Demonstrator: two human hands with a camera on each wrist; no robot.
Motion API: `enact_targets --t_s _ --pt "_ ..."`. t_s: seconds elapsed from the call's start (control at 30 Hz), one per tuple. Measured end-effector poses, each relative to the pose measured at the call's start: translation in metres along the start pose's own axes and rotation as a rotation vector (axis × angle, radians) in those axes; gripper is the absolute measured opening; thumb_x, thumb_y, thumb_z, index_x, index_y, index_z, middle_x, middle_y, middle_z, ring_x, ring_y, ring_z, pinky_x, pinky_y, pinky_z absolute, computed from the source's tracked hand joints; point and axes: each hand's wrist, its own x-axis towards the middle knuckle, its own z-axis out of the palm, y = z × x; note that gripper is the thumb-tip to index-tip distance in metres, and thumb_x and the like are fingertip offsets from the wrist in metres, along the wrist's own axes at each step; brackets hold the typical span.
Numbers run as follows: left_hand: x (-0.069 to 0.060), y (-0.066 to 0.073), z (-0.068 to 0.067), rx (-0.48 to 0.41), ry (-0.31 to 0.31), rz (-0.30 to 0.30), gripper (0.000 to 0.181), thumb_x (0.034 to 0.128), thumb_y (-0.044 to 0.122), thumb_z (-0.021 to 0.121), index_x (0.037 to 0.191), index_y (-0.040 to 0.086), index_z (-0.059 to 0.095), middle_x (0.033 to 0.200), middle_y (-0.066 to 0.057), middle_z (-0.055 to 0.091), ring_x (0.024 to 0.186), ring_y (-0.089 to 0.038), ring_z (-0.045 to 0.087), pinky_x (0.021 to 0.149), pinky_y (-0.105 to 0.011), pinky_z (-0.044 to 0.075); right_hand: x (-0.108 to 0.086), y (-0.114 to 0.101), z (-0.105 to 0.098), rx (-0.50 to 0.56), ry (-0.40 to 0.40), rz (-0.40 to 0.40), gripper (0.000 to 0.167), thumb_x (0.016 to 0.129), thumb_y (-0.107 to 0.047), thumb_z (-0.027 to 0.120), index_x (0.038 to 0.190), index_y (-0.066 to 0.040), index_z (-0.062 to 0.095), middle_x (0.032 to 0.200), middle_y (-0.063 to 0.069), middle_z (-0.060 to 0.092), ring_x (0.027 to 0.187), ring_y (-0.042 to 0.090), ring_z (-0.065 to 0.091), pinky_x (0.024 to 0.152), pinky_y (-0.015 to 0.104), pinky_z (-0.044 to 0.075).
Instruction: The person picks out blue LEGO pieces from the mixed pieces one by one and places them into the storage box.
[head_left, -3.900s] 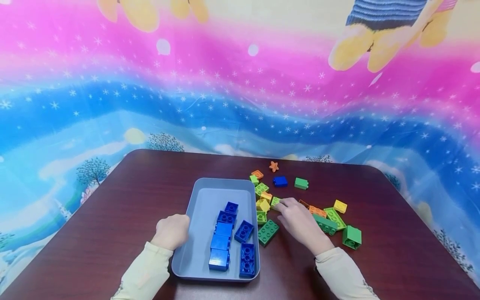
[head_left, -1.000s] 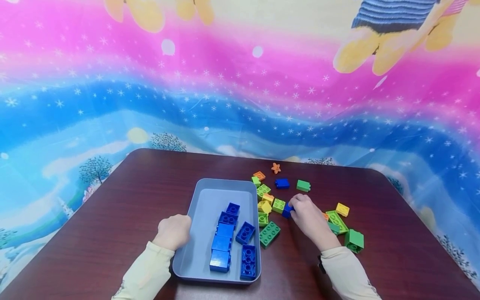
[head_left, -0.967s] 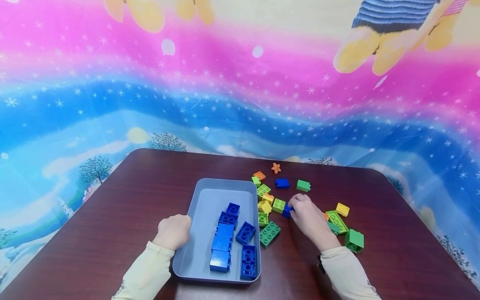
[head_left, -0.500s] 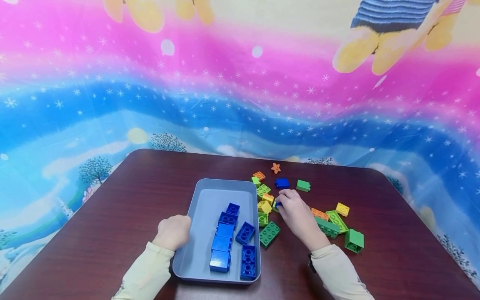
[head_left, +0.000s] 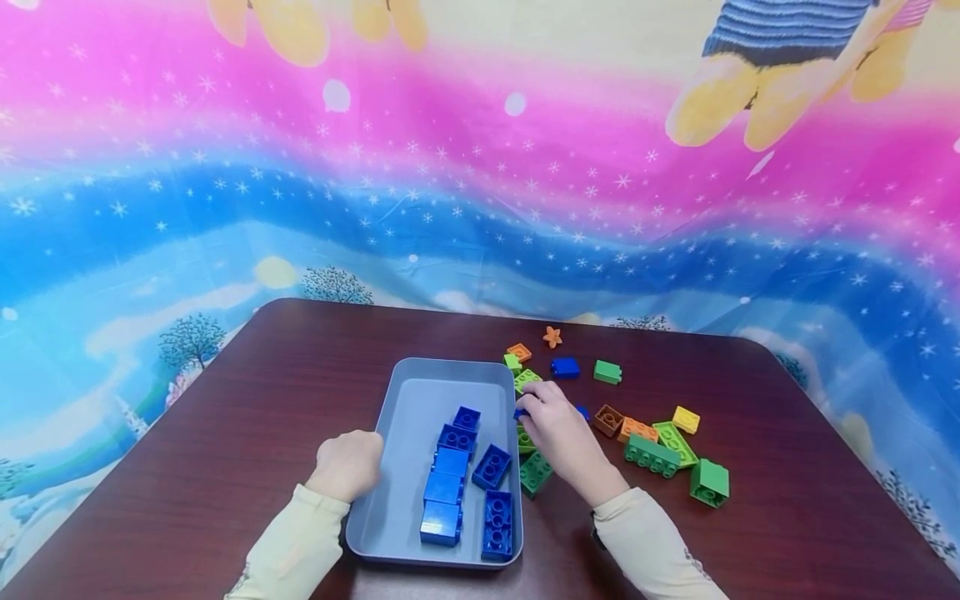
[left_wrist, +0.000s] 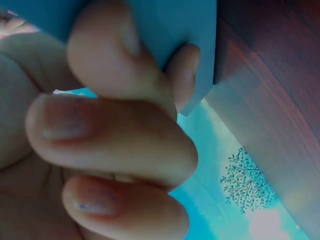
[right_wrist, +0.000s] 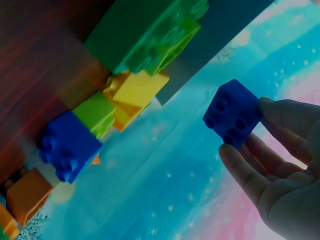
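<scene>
A grey tray (head_left: 375,467) lies on the table with several blue bricks (head_left: 443,487) inside. At its left rim is my left hand (head_left: 347,465); the left wrist view shows the curled fingers (left_wrist: 115,135) gripping the tray wall (left_wrist: 200,75). My right hand (head_left: 558,433) is just beyond the tray's right rim, above the loose bricks. In the right wrist view, the thumb and fingers of the right hand (right_wrist: 280,155) pinch a blue brick (right_wrist: 232,112) by its sides, its studs showing. Another blue brick (right_wrist: 70,145) sits beside a lime brick (right_wrist: 95,112).
Right of the tray lie green bricks (head_left: 652,456), a brown brick (head_left: 608,420), an orange brick (head_left: 639,430), yellow bricks (head_left: 686,419) and others. Farther back are a blue brick (head_left: 565,367), a green brick (head_left: 607,372) and an orange star-shaped piece (head_left: 552,337). A patterned cloth (head_left: 450,208) hangs behind the table.
My right hand has moved left toward the tray with the blue brick in its fingers, uncovering the brown brick and the bricks near it. The left hand stays at the tray's rim.
</scene>
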Motion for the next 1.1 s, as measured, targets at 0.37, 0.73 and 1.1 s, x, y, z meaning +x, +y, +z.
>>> enact_targets --t_s 0.37,0.73,1.1 --pt "0.0 0.0 0.0 0.003 -0.001 0.001 0.017 0.0737 -0.002 0.055 0.061 0.008 0.053 0.056 -0.005 0.05 0.051 -0.019 0.051 0.046 -0.043 0.042 0.0 -0.009 0.009 0.004 -0.047 -0.028 0.022 0.07 0.0 0.074 0.089 -0.005 0.065 0.101 0.009 0.056 0.097 0.02 0.052 0.078 0.031 0.047" --pt "0.0 0.0 0.0 0.001 -0.008 -0.001 0.017 0.074 -0.002 0.055 0.061 0.008 0.053 0.055 -0.005 0.05 0.05 -0.019 0.051 0.046 -0.042 0.041 -0.001 -0.01 0.019 -0.014 -0.119 -0.026 0.02 0.074 -0.007 0.073 0.092 -0.005 0.065 0.103 0.01 0.056 0.097 0.02 0.052 0.08 0.031 0.046" --pt "0.0 0.0 0.0 0.001 -0.007 -0.002 0.017 0.0744 -0.002 0.055 0.061 0.008 0.053 0.056 -0.005 0.051 0.051 -0.019 0.051 0.046 -0.042 0.041 -0.001 -0.011 0.026 -0.029 -0.232 -0.028 0.017 0.078 -0.007 0.069 0.094 -0.004 0.065 0.106 0.011 0.056 0.098 0.021 0.051 0.079 0.033 0.046"
